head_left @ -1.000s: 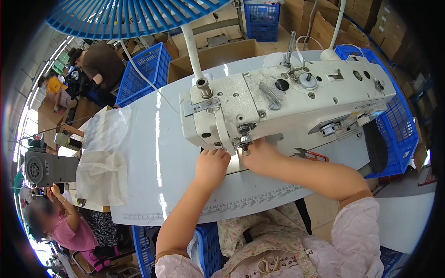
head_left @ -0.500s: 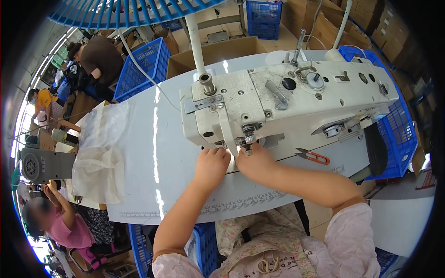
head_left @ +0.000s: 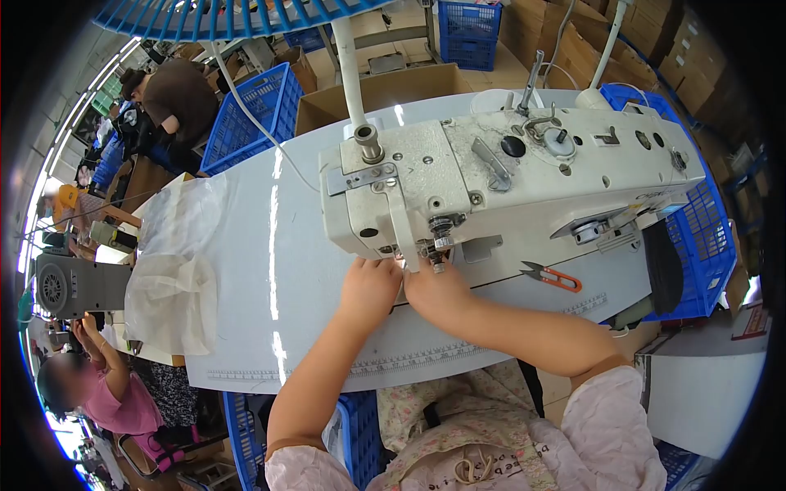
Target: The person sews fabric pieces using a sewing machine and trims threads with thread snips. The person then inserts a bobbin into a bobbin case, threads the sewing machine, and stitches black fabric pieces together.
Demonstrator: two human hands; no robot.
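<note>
A white sewing machine (head_left: 508, 176) stands across the table. Below its needle end, my left hand (head_left: 371, 286) rests with its fingers bent and their tips hidden under the machine head. My right hand (head_left: 434, 288) is close beside it, its fingers curled in behind the presser parts (head_left: 440, 241). Whatever lies between the hands is too hidden to name. Orange-handled thread snips (head_left: 553, 277) lie on the machine bed to the right of my right hand.
Sheer white fabric (head_left: 173, 303) lies at the table's left. A ruler strip (head_left: 426, 358) runs along the front edge. Blue crates (head_left: 254, 114) and a cardboard box (head_left: 393, 88) stand behind. One co-worker in pink (head_left: 123, 401) sits left; another in brown (head_left: 180, 94) bends farther back.
My right hand has shifted slightly left, closer to my left hand. My left hand has moved a little left too. The snips have stayed on the machine bed.
</note>
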